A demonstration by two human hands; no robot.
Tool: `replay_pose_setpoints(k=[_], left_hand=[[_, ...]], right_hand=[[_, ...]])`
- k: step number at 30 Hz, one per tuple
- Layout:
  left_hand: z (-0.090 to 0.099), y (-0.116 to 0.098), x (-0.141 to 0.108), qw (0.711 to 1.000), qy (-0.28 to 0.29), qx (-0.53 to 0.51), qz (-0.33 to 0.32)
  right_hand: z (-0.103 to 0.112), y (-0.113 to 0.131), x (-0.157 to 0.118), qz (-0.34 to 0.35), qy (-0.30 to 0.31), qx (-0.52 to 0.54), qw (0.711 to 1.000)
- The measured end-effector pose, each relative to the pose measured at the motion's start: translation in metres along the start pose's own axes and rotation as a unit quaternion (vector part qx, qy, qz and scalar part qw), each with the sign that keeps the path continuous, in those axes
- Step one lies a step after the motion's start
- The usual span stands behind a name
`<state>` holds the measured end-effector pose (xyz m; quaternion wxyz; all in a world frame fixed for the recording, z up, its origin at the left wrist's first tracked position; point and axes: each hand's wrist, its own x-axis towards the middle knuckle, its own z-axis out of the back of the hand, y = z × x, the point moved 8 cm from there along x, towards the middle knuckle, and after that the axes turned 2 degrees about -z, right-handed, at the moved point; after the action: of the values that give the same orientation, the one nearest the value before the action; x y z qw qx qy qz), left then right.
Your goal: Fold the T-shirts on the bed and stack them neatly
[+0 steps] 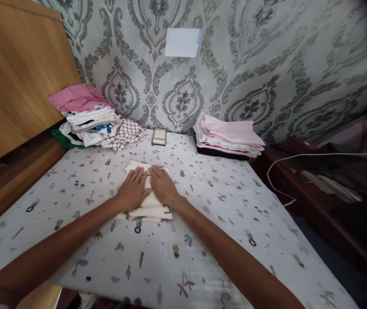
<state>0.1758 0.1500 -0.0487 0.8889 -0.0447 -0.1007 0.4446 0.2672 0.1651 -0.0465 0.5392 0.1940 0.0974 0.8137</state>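
Note:
A cream cloth (151, 207), folded into a small rectangle with dark marks along its edges, lies flat on the patterned white sheet (222, 189). My left hand (133, 189) rests palm down on its left part, with the fingers stretched forward. On the upper right part of the cloth lies my right hand (163, 185), also palm down, fingers extended. The two hands nearly meet at the middle of the cloth and hide much of its surface.
A pile of mixed clothes (93, 122) sits at the back left beside a wooden cabinet (22, 64). At the back right is a folded stack with pink on top (228, 131). A small framed box (159, 137) stands between them. A white cable (273, 165) curves at the right.

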Motion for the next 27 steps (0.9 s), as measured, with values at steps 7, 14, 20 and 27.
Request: replay_pose_setpoints(k=[7,14,20,27], left_hand=[[-0.010,0.017,-0.005,1.000,0.010,0.006,0.017],[-0.008,0.016,-0.007,0.998,0.044,-0.019,0.030],[0.021,0.020,0.020,0.997,-0.033,-0.063,0.001],[0.023,0.011,0.114,0.994,0.061,-0.084,-0.025]], right_hand=[[-0.004,-0.023,0.009,-0.071,0.052,-0.032,0.996],[0.017,-0.062,0.005,-0.174,-0.004,0.049,0.984],[0.048,-0.014,-0.053,-0.051,-0.092,0.067,0.992],[0.011,0.052,-0.071,0.081,0.038,-0.005,0.996]])
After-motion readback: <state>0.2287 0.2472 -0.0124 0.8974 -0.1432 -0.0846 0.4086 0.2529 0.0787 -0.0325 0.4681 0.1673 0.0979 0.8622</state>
